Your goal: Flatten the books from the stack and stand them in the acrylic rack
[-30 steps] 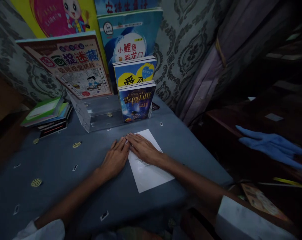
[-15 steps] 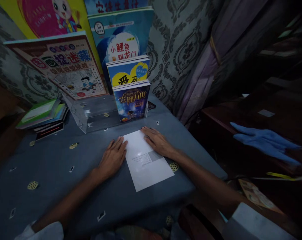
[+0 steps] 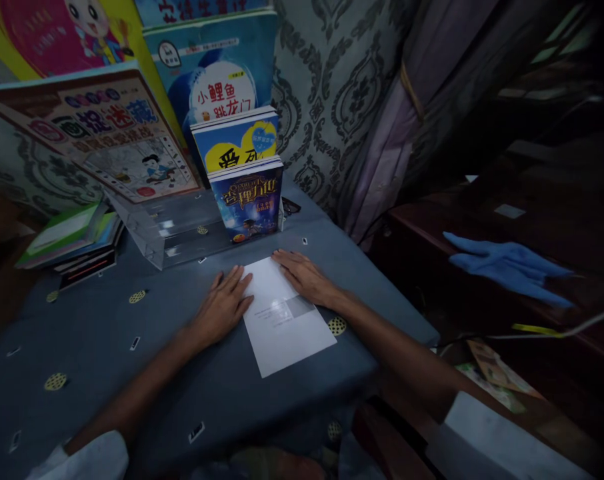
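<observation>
A white printed sheet (image 3: 295, 339), perhaps a thin booklet, lies flat on the blue-grey tablecloth. Small text and a grey block show near its middle. My left hand (image 3: 226, 305) rests palm down at its left edge, fingers stretched out and the thumb over the paper. Across its upper right part lies my right hand (image 3: 307, 277), also flat with fingers extended. Neither hand grips anything. Just beyond the sheet, a dark blue paperback (image 3: 249, 203) stands at the front of a clear acrylic book rack (image 3: 155, 247).
Several more books stand in the rack, including a brown picture book (image 3: 127, 143). A stack of books (image 3: 77, 237) lies at the left. On the dark surface to the right is a blue glove (image 3: 507, 263). Glasses (image 3: 291, 206) sit behind the rack; a purple curtain (image 3: 387, 153) hangs beyond.
The view has shifted slightly, so the scene sits further left. My left thumb now stands further apart from the fingers over the sheet. Both hands still lie on the paper.
</observation>
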`<state>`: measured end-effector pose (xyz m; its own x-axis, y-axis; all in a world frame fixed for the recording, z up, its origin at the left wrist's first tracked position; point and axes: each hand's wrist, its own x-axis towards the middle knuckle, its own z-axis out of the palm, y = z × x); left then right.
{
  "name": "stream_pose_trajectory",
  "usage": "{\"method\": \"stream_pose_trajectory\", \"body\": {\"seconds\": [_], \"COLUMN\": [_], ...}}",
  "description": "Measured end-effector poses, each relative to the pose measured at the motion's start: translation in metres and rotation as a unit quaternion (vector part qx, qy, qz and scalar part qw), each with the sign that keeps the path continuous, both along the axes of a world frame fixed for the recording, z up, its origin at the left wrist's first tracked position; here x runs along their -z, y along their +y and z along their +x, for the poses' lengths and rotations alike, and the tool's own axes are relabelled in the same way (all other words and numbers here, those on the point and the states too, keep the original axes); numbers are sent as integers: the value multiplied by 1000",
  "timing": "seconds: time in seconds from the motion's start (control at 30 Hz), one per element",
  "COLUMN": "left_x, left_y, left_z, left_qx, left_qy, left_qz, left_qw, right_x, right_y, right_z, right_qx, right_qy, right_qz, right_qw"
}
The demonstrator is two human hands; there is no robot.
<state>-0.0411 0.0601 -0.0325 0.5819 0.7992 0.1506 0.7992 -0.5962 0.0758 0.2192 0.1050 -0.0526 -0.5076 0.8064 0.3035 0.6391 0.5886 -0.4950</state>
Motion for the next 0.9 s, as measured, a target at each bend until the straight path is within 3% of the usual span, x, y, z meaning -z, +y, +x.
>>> {"method": "stream_pose_trajectory", "body": {"seconds": [0.23,0.53,0.9], "left_x": [4,-4,-16], "left_y": [9,16,24], "left_z": [4,3,35], "left_qx": [44,116,184], "left_qy": [4,32,49], "left_qz": [-7,-72,-108], "left_qw": [999,990,976], "right_x": [-6,-1,-15], "right_y": [-3,-2,-1], "right_z": [-2,-2,-4], "right_qx": [8,9,6], "right_qy": [-10,1,2], "right_qz": [-7,-5,-45], "right_qw": [1000,1000,999]}}
